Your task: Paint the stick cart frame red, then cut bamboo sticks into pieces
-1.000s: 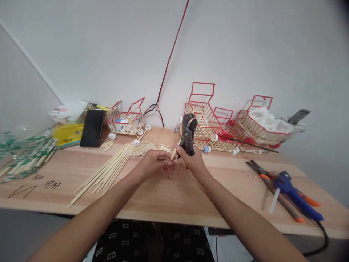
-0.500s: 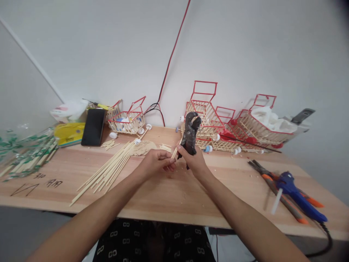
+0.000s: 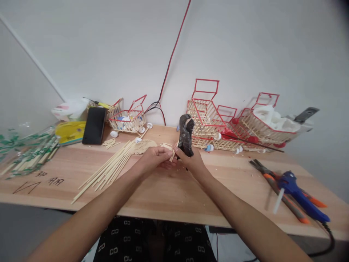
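Observation:
In the head view my left hand (image 3: 155, 158) has its fingers closed around a short wooden stick (image 3: 172, 156), just above the table. My right hand (image 3: 194, 163) grips a black plier-like cutting tool (image 3: 185, 135), its blunt head pointing up. The thumb of that hand reaches toward the sticks between the two hands. How many sticks are held, and whether the tool's jaws touch one, I cannot make out. A fan of long wooden sticks (image 3: 109, 169) lies left of my hands. Behind my fingers are a few short cut pieces (image 3: 166, 146).
Small stick-built carts with red rims (image 3: 205, 112) stand along the wall, another cart (image 3: 128, 122) further left. A phone (image 3: 94, 125) leans by a yellow packet (image 3: 70, 133). Bagged sticks (image 3: 35, 154) lie far left. At right are a blue glue gun (image 3: 297, 194) and orange-handled pliers (image 3: 289, 203).
The black tool and my right hand have shifted slightly left, and the tool stands more upright. My left hand has moved a little with the stick still in its fingers.

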`<state>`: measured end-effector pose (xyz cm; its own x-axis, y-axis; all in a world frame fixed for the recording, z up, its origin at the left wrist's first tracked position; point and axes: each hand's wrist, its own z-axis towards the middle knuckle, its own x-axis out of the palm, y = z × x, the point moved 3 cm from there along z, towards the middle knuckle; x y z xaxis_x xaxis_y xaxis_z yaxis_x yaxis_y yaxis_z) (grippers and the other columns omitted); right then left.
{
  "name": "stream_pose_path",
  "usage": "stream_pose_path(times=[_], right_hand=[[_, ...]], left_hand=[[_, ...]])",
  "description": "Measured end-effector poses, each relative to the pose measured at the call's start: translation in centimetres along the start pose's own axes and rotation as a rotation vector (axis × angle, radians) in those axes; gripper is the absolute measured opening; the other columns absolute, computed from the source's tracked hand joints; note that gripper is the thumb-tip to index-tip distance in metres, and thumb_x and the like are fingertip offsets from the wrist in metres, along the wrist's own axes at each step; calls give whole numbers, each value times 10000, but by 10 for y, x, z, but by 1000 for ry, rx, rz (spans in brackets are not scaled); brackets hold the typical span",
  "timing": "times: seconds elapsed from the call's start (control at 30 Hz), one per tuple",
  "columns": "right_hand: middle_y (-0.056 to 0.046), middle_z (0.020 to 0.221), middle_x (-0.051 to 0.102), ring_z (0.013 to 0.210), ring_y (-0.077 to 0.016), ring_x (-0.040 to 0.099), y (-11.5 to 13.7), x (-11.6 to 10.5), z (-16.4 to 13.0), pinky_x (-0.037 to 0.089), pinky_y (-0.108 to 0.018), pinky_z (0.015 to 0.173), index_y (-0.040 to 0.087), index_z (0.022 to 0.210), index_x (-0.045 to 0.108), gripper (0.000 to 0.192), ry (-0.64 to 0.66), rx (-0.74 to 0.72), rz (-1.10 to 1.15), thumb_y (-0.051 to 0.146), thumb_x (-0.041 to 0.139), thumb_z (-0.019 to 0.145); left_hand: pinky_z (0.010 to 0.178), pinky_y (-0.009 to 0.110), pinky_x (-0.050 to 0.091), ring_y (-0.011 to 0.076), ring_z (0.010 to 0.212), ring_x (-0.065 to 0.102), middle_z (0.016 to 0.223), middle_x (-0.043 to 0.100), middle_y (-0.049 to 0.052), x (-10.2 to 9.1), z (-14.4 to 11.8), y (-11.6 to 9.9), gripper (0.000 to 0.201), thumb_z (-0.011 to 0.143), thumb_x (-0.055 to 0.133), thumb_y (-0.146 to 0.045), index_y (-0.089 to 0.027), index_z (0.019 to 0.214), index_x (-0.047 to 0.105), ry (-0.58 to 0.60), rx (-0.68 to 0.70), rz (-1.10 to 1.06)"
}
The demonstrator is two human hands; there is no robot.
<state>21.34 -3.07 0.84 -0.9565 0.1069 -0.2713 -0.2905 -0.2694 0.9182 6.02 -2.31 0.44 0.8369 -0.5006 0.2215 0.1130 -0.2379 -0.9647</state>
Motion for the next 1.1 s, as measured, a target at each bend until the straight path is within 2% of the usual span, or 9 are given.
stream_pose_path(times=[0.2, 0.37, 0.47, 0.63, 0.7, 0.83, 0.97, 1.1], right_hand=[[-13, 684, 552, 644, -145, 498, -2, 4, -1, 417, -261, 601, 157, 825, 595, 296, 32, 0, -33, 450, 563, 799], [-11, 689, 558, 648, -146, 508, 1, -3, 4, 426, -271, 622, 163, 815, 594, 341, 100, -32, -97, 500, 540, 817], [-27, 717, 584, 686, -164, 541, 11, -13, 7, 439, -287, 657, 160, 876, 611, 410, 178, -69, -151, 552, 493, 846], [-26, 710, 593, 670, -166, 541, 36, -28, 0, 415, -276, 623, 172, 864, 610, 463, 347, -75, -336, 594, 421, 884], [-27, 719, 599, 674, -169, 539, 46, -32, -7, 409, -279, 630, 180, 810, 607, 448, 402, -67, -424, 582, 426, 890], [-36, 766, 630, 711, -178, 547, 56, -40, -20, 412, -280, 641, 196, 820, 627, 399, 463, 3, -429, 549, 458, 892], [-48, 750, 647, 695, -176, 556, 50, -45, -24, 413, -278, 621, 183, 789, 650, 448, 537, 119, -390, 569, 447, 891], [-47, 753, 649, 673, -166, 547, 46, -44, -22, 404, -271, 592, 182, 809, 652, 459, 567, 136, -410, 587, 452, 882]], left_hand=[[598, 211, 502, 110, 616, 647, 764, 724, 78, -2, 1, 1, 343, 682, 772, -407, -101, 808, 685, -6, -16, 63], [627, 232, 526, 120, 625, 651, 762, 726, 81, -5, -3, -8, 345, 702, 747, -429, -106, 806, 684, -34, 59, 127], [639, 258, 541, 141, 626, 660, 741, 725, 82, -13, -7, -20, 355, 691, 751, -435, -104, 785, 661, -129, 154, 141], [662, 276, 549, 157, 650, 671, 787, 733, 95, -28, -18, -43, 358, 700, 740, -421, -97, 828, 660, -347, 324, 132], [670, 272, 548, 152, 651, 671, 789, 733, 92, -31, -21, -48, 345, 707, 736, -408, -96, 833, 664, -371, 352, 129], [647, 271, 549, 148, 625, 663, 754, 729, 90, -28, -24, -51, 319, 708, 736, -394, -94, 790, 666, -274, 322, 144], [594, 254, 539, 140, 585, 653, 725, 726, 96, -24, -21, -45, 301, 718, 730, -383, -94, 772, 664, -153, 208, 150], [567, 238, 532, 138, 585, 657, 703, 721, 88, -21, -18, -38, 277, 721, 728, -364, -99, 770, 663, -82, 144, 150]])
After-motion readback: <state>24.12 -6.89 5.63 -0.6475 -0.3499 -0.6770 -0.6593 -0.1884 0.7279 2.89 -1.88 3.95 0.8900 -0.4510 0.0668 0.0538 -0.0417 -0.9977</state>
